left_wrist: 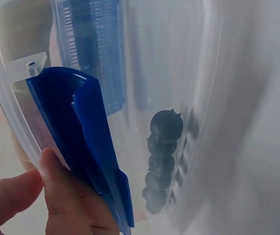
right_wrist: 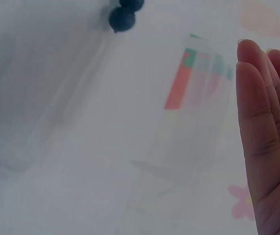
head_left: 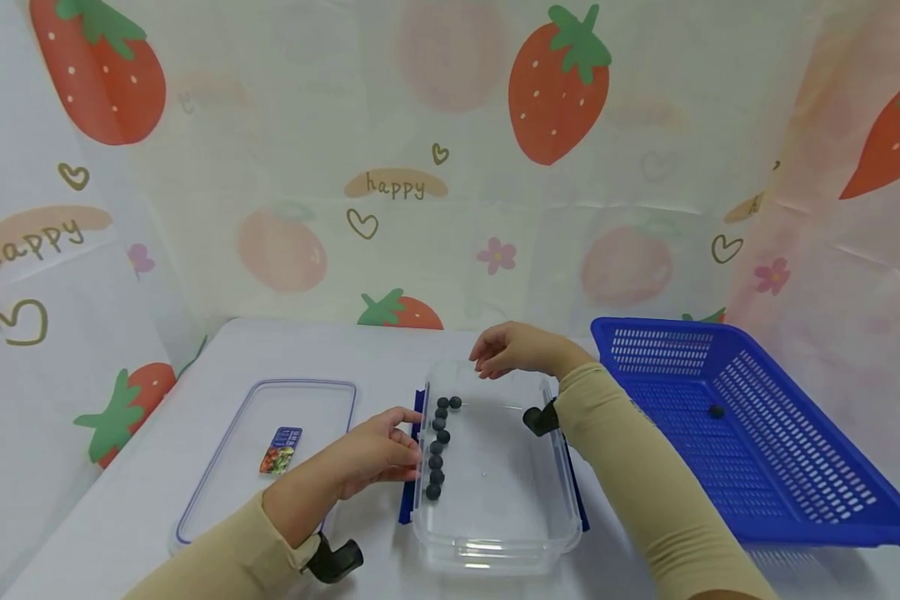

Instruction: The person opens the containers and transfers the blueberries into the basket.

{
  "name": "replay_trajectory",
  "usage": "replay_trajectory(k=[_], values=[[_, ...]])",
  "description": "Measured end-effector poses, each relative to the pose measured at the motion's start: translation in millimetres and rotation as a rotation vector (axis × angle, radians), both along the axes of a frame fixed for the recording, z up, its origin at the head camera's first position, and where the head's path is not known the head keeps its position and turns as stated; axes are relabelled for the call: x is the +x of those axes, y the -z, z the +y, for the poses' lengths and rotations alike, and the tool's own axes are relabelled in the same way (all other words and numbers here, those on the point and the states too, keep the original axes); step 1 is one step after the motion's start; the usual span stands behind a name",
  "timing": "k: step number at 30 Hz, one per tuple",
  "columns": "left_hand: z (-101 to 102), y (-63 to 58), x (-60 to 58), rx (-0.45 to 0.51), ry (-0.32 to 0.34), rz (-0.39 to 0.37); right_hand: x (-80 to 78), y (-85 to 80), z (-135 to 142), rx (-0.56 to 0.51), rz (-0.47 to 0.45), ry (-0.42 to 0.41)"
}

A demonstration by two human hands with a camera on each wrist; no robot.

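Where the white table [head_left: 390,571] lies nearest, the left hand [head_left: 378,450] grips the side of one clear box [head_left: 510,467]; about nine dark berries [head_left: 436,462] line that side, and only the left wrist view shows a berry's crown. One lid [head_left: 232,492] lies left, one blue basket [head_left: 795,533] right, holding a single berry [head_left: 716,412]. Fingers relaxed, the right hand [head_left: 528,348] hovers over the box's far end. Strawberry-print cloth [head_left: 307,125] hangs behind.

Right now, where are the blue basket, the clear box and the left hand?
Blue basket [head_left: 742,471], head view: bare part of its slotted floor.
Clear box [head_left: 502,475], head view: bare part of its floor.
Left hand [head_left: 378,452], head view: middle of the hand.
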State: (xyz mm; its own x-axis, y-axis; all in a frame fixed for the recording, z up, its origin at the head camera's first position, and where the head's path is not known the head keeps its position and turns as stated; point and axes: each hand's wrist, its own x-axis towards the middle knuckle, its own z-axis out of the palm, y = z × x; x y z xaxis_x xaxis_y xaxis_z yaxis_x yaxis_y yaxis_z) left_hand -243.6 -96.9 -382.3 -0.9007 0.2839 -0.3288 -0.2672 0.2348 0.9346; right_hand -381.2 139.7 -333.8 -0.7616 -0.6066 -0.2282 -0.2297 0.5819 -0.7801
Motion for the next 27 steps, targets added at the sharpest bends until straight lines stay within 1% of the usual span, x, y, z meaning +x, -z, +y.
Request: replay_trajectory(k=[6,12,20,24,27], values=[[-0.2,-0.5,0.1,-0.008,-0.003,-0.004,3.0,11.7,-16.5,0.046,-0.026,-0.025],[0.0,-1.7,0.8,-0.014,-0.003,-0.004,3.9,21.3,-25.7,0.070,-0.056,-0.084],[-1.6,-0.1,-0.7,0.005,0.015,-0.003,1.6,30.6,-28.7,0.187,0.013,-0.161],[-1.9,0.1,-0.5,0.006,0.011,-0.006,3.1,32.8,-29.7,0.256,0.017,-0.168],[-1.5,-0.1,0.4,0.009,0.007,-0.005,4.6,34.5,-30.6,0.285,0.009,-0.161]])
